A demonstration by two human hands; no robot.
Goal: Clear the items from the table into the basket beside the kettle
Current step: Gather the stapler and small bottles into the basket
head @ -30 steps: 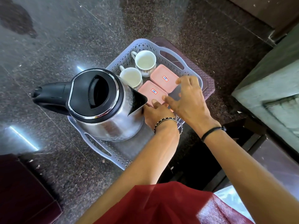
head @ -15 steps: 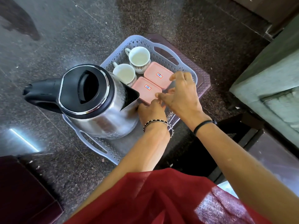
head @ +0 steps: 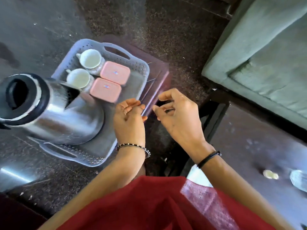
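Observation:
A grey perforated basket stands on a small maroon stool. In it are a steel kettle with a black lid, two white cups and two pink lidded boxes. My left hand hovers over the basket's near right edge, palm up, fingers loosely curled, holding nothing. My right hand is just right of the basket, over the stool's edge, with its fingers loosely bent and nothing in them.
A dark table lies at the lower right with a small round yellowish object and a clear object at the frame's edge. A green sofa fills the upper right. Dark speckled floor surrounds the stool.
Both hands have let go of the near pink box and drawn back towards me, out of the basket. The view has swung right, showing the dark table.

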